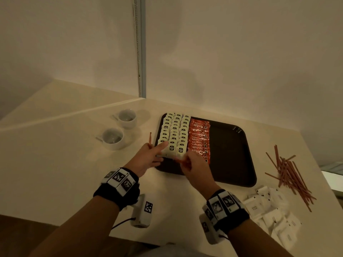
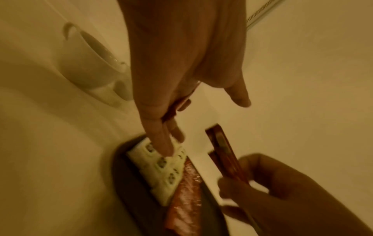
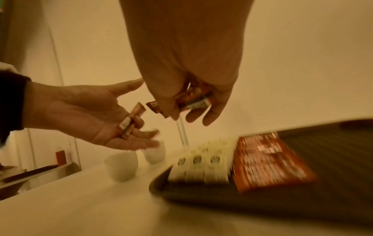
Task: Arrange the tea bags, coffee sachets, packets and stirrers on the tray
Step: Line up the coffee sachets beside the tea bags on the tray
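A dark tray (image 1: 232, 154) holds three columns of white tea bags (image 1: 174, 134) and one column of red coffee sachets (image 1: 199, 140); its right half is bare. My left hand (image 1: 150, 156) hovers at the tray's near left corner, fingers mostly extended, with one red stirrer (image 1: 150, 139) (image 3: 131, 121) pinched between them. My right hand (image 1: 187, 162) hangs over the tray's near edge and grips a small bunch of red stirrers (image 2: 224, 153) (image 3: 193, 99). The two hands are close together but apart.
A loose pile of red stirrers (image 1: 289, 175) lies on the counter right of the tray. White packets (image 1: 269, 212) are heaped at the near right. Two white cups (image 1: 127, 117) (image 1: 113, 138) stand left of the tray. Walls close off the back.
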A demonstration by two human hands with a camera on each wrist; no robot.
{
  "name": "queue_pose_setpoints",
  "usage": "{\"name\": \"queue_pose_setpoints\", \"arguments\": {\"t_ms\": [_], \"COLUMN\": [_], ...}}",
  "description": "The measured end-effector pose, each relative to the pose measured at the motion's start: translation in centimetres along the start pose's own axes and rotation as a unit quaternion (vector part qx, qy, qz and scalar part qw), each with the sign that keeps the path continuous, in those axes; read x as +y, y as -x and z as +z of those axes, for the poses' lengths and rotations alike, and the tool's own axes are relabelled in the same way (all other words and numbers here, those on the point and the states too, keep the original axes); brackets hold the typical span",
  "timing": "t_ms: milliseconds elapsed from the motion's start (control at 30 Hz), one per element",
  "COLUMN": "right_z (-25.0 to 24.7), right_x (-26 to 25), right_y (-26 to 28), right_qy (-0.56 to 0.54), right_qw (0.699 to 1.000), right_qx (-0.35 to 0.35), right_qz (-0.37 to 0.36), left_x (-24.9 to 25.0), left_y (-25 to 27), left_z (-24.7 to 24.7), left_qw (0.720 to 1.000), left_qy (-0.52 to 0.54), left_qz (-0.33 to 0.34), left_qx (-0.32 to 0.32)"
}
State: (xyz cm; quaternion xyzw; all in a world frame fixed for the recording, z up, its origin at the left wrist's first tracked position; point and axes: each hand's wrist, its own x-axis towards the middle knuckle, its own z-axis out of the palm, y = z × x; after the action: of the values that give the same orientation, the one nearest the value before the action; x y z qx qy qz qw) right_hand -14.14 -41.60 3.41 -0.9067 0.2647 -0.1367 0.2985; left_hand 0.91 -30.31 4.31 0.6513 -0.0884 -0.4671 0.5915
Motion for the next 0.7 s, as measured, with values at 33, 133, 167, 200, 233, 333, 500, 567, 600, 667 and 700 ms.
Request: {"name": "queue_pose_setpoints", "arguments": {"t_ms": [33, 133, 167, 200, 233, 333, 500, 567, 600, 667, 700], "right_z": [-0.8, -2.1, -2.4, -2.6, -2.8, -3.5, -4.9, -5.5, -5.8, -6.2, -6.4], "right_x": [-0.7, -2.6, -2.9, -2.9, -2.8, -2.0, -0.6, -0.3, -0.3, -0.2, -0.1], "right_y": [-0.6, -2.3, -2.7, -3.1, -3.4, -3.7, -4.1, -4.3, -4.5, -5.1, -5.3], "right_qy": [-0.002, 0.013, 0.009, -0.002, -0.02, -0.082, -0.146, -0.174, -0.186, -0.197, -0.192], "right_qw": [0.998, 0.988, 0.987, 0.986, 0.986, 0.987, 0.983, 0.978, 0.976, 0.973, 0.974], "right_qx": [0.051, 0.092, 0.091, 0.091, 0.092, 0.087, 0.092, 0.089, 0.088, 0.089, 0.088], "right_qz": [-0.037, -0.12, -0.132, -0.138, -0.134, -0.107, -0.067, -0.067, -0.07, -0.076, -0.081], "left_x": [0.3, 1.6, 2.1, 2.7, 3.0, 3.9, 5.6, 5.8, 5.9, 5.9, 5.8], "left_y": [-0.1, 0.2, 0.5, 0.7, 0.6, 0.0, -1.1, -1.2, -1.1, -1.0, -1.1], "left_z": [0.7, 3.6, 4.4, 5.1, 5.4, 5.4, 3.8, 3.3, 3.5, 4.4, 4.9], "left_qw": [0.999, 0.987, 0.983, 0.978, 0.974, 0.962, 0.95, 0.972, 0.982, 0.991, 0.992], "left_qy": [0.005, 0.109, 0.153, 0.187, 0.208, 0.249, 0.278, 0.178, 0.11, 0.001, -0.029], "left_qz": [-0.013, 0.02, 0.036, 0.048, 0.058, 0.088, 0.144, 0.151, 0.149, 0.124, 0.111], "left_qx": [-0.049, -0.119, -0.099, -0.078, -0.068, -0.064, -0.012, -0.025, -0.04, -0.058, -0.056]}}
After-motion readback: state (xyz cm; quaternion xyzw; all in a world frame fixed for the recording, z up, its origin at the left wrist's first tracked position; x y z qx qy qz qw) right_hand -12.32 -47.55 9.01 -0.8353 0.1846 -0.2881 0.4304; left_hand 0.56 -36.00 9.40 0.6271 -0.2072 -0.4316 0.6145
